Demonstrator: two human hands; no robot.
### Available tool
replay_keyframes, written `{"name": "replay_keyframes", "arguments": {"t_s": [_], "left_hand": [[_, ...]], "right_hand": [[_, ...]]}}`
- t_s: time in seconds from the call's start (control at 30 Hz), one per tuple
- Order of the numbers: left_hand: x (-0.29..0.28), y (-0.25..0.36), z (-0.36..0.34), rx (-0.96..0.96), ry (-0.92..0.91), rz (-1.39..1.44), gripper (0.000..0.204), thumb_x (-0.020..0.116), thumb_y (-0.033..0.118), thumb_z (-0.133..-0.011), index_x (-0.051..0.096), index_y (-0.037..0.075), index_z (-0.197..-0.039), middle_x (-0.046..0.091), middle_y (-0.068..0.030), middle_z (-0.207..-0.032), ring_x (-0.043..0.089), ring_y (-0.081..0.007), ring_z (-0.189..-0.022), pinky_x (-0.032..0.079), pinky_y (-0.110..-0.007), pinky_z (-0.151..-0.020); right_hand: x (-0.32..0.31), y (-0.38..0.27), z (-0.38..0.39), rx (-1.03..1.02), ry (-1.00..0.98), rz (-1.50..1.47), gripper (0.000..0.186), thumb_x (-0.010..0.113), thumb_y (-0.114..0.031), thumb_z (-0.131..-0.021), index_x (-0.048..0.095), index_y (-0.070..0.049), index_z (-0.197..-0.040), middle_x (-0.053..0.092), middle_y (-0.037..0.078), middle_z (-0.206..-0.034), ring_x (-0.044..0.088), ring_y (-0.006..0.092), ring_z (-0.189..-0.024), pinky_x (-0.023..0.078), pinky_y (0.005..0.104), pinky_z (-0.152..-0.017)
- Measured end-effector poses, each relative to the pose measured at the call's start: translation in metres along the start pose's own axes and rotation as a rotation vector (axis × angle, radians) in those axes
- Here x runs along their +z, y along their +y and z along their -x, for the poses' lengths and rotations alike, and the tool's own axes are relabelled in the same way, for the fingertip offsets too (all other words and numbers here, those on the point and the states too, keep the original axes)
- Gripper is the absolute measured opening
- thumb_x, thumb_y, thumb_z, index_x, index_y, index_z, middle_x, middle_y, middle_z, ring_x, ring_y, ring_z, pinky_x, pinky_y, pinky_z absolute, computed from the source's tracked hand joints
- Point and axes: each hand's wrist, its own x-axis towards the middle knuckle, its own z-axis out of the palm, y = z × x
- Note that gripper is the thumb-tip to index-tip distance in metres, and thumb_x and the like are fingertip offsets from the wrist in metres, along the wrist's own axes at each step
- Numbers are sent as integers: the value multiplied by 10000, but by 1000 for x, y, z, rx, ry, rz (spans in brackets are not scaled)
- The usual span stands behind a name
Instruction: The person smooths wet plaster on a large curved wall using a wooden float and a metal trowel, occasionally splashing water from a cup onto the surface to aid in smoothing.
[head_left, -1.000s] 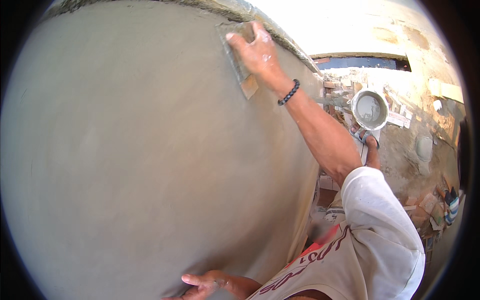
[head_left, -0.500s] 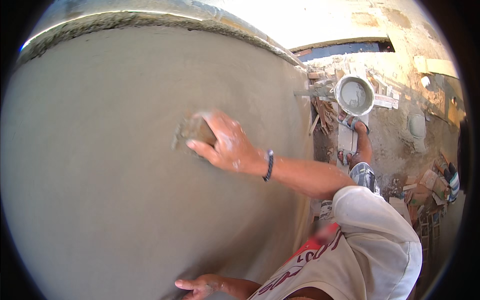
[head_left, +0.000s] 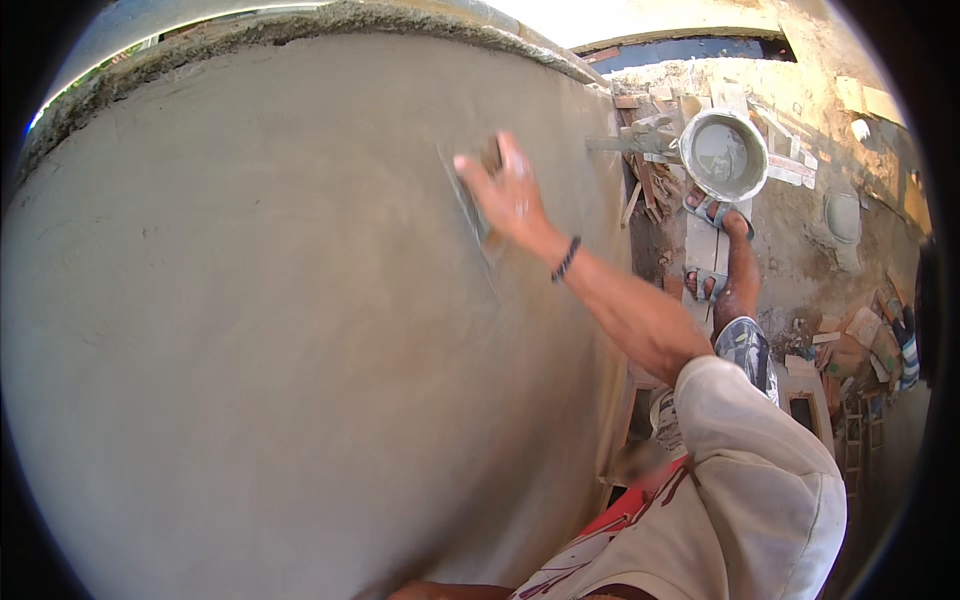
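Against the upper right part of the broad grey, freshly plastered wall (head_left: 280, 350), a flat rectangular plastering float (head_left: 478, 205) is pressed by the right hand (head_left: 510, 195), whose fingers are spread over its back and closed on the grip; a dark bead bracelet (head_left: 566, 259) is worn at the wrist. The left hand is barely seen at the lower edge of the view, near the foot of the wall, so whether it is open or closed cannot be told; the two hands are well apart.

Judged from the surface, the coat is already spread over almost the whole wall and looks even and smooth on the left and in the middle. Faint trowel lines and a slightly rougher patch are seen around and below the float, so smoothing there appears to be what is left. The rough, crumbly top edge (head_left: 300, 25) also looks unfinished.

For moving, wide open surface is offered to the left of and below the float. To the right the wall ends at a vertical corner (head_left: 615, 250), close to the float. Beyond that corner, far below, a round grey bucket of wet mix (head_left: 722, 155), scattered wood and brick rubble (head_left: 650, 170) and the sandalled feet (head_left: 715, 245) are seen.
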Motion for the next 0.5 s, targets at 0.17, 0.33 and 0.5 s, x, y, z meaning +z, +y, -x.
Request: {"name": "replay_keyframes", "arguments": {"t_s": [0.17, 0.33, 0.5], "left_hand": [[6, 4, 3, -27, -10, 42, 685, 612, 416, -956, 415, -9, -1456, 282, -221, -1576, 166, -398, -1481, 117, -597, -1171], [-6, -20, 8, -15, -72, -131, 795, 617, 510, -926, 342, 57, -1519, 219, -198, -1611, 139, -421, -1485, 90, -650, -1153], [-4, -5, 6, -82, -57, -85, 752, 626, 480, -922, 375, 73, -1502, 234, -172, -1609, 124, -409, -1491, 113, -639, -1158]], "right_hand": [[-28, 61, -137, 237, 139, -156, 652, 690, -404, -858, 500, 90, -1237, 613, 269, -1206, 602, 340, -1130, 480, 417, -949], [9, 30, 16, 290, -7, -154, 655, 686, -381, -858, 464, 58, -1290, 600, 243, -1256, 580, 372, -1193, 455, 449, -1014], [3, -151, -5, -426, -165, 73, 651, 699, -467, -838, 501, 27, -1212, 622, 258, -1174, 646, 359, -974, 515, 461, -822]]}}
